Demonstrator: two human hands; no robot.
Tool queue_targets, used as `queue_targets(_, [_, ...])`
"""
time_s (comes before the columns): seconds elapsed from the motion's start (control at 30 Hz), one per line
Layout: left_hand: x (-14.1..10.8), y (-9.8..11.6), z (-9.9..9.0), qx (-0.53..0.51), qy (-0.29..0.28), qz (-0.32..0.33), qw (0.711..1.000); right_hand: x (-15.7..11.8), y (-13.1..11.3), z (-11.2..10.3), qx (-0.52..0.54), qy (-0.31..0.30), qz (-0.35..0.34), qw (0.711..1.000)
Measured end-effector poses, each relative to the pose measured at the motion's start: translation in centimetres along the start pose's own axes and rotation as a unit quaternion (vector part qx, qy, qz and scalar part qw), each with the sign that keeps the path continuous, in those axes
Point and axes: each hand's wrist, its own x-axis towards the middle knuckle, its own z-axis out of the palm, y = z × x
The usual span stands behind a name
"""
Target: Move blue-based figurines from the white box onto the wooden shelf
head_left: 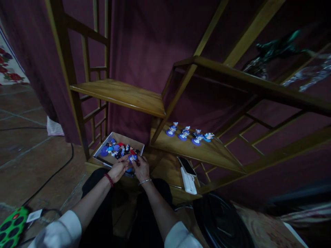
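Observation:
Both hands meet over the near edge of a shallow box (142, 146) and grip one small purple-and-white figurine (132, 158). My left hand (117, 170), with a red bead bracelet at the wrist, closes its fingers on the figurine's left side. From the right, my right hand (142, 169), wearing a silver bangle, pinches the same figurine. Inside the box lies a jumble of figurines (117, 148) in purple, blue, red and black. Several similar figurines (183, 135) stand upright in rows on the wooden shelf (178, 148) to the right.
A phone (186, 166) and a white object (188, 182) lie on the lower board at right. A higher wooden shelf (121, 94) juts out above the box. Dark green and clear ornaments stand at upper right. A black cable (51, 177) crosses the floor near a green power strip (14, 224).

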Motion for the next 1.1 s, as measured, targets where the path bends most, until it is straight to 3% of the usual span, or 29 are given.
queue_targets(0.23, [-2.3,0.4,1.6,0.034,0.083,0.009,0.996,-1.4,-2.1,-1.5,0.009,0.013,-0.023,1.000])
queue_targets(0.4, [-3.8,0.5,3.0,0.030,0.101,0.030,0.994,-2.1,-3.1,-3.0,0.025,0.022,-0.036,0.999])
queue_targets(0.77, [-6.5,1.8,6.2,0.053,0.059,0.049,0.996,-2.5,-4.1,-6.2,0.077,0.049,-0.005,0.996])
queue_targets(1.1, [-7.5,1.0,8.1,0.148,0.020,0.043,0.988,-3.7,-4.1,-10.0,0.127,0.055,-0.036,0.990])
